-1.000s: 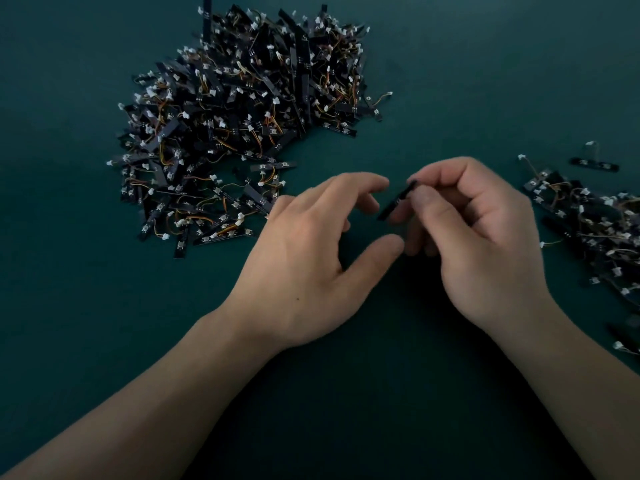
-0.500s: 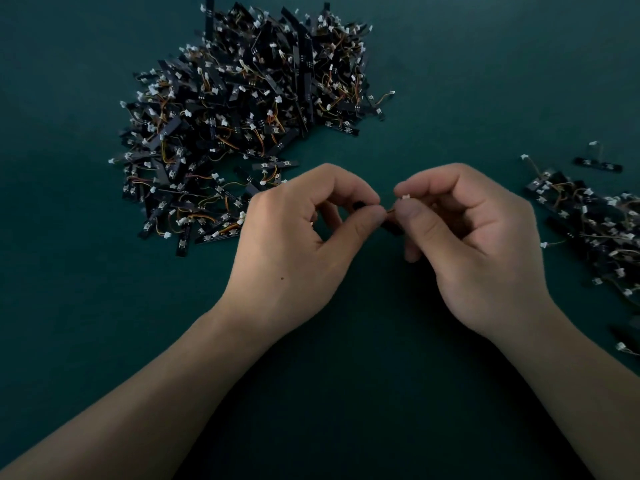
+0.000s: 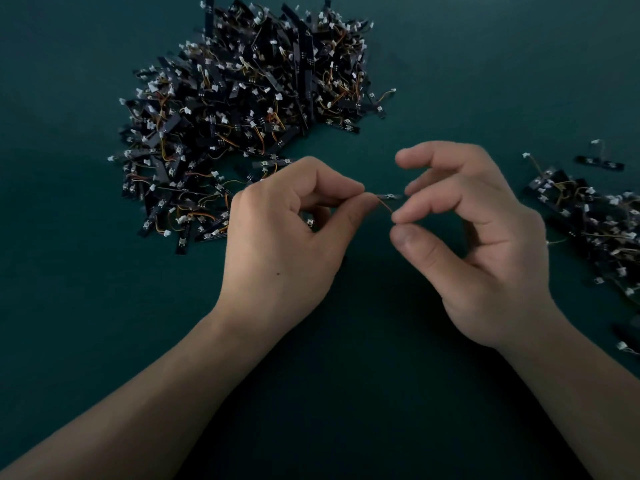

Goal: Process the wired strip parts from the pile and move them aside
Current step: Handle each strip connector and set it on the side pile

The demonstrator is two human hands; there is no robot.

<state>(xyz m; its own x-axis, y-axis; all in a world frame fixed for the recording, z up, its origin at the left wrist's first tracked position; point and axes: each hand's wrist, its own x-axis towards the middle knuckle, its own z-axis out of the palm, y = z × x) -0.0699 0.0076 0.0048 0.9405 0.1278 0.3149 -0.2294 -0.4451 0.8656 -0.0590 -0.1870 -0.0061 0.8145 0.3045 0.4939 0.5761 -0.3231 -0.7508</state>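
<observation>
I'm seeing dark teal mat nearest, then the left hand pinching one strip part above it, the right hand pinching its orange wire, a smaller heap far right, the big pile beyond, markings too small to read.

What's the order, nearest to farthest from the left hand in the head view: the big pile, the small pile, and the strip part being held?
1. The strip part: pinched by the left hand, at centre.
2. The big pile: just behind that hand, upper left.
3. The small pile: far right, beyond the right hand.
</observation>
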